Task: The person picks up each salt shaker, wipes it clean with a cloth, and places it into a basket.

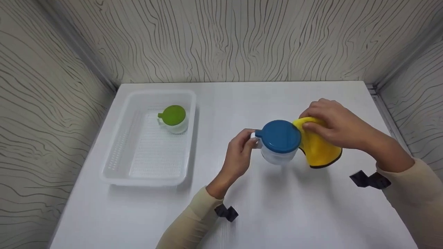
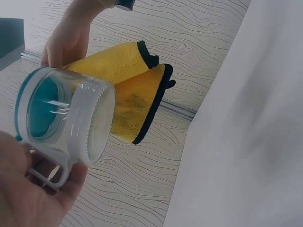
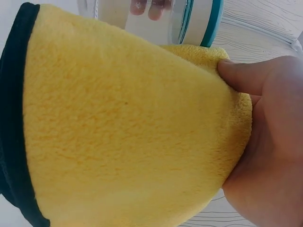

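Note:
A clear jar with a blue lid and a white side handle is held above the table by my left hand, whose fingers curl round the handle. In the left wrist view the jar lies tilted, its ribbed base towards the right. My right hand pinches a yellow cloth with dark edging against the jar's right side. Thumb and fingers grip the folded cloth in the right wrist view, where it covers much of the jar.
A white perforated basket stands on the left of the white table. Inside it, near the right wall, is a smaller clear jar with a green lid. Patterned panels enclose the back and sides.

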`<state>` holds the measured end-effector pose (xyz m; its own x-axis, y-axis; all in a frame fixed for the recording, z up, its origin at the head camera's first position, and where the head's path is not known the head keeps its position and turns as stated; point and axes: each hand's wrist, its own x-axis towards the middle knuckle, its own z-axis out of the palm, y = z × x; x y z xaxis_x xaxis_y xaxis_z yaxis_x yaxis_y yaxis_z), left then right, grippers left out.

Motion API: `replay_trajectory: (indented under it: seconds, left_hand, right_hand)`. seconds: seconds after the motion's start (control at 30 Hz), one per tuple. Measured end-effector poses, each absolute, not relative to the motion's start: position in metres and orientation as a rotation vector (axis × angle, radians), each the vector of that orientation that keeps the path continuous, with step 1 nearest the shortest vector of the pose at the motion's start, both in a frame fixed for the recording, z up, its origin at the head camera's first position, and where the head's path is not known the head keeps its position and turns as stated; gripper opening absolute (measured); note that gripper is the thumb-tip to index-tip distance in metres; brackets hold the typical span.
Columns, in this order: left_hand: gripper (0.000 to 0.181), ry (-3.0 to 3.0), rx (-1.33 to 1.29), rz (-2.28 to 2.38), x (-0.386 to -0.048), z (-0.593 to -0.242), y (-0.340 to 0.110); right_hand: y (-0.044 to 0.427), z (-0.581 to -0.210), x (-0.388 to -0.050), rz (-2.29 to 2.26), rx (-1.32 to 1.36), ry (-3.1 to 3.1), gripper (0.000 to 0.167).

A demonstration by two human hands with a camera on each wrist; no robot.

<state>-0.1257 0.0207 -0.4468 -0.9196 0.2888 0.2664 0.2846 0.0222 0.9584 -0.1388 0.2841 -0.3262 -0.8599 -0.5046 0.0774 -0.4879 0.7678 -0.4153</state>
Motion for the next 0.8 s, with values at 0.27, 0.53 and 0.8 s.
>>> replay_trajectory:
  seconds: [0.27,0.53,0.8]
  left_hand:
    - [0.021,2.221,0.629,2.108,-0.127,-0.447,0.022]
    - [0.021,2.257,0.661,2.087,-0.127,-0.447,0.021]
    - [0.019,2.197,0.651,2.1,-0.127,-0.447,0.022]
  right_hand:
    - [0.282,-0.288,-0.139,-0.522,-0.873,2.803,0.009]
    - [0.245,-0.27,-0.136,-0.446,-0.929,2.611,0.013]
    - [0.214,-0.288,-0.137,-0.379,-1.094,2.687,0.018]
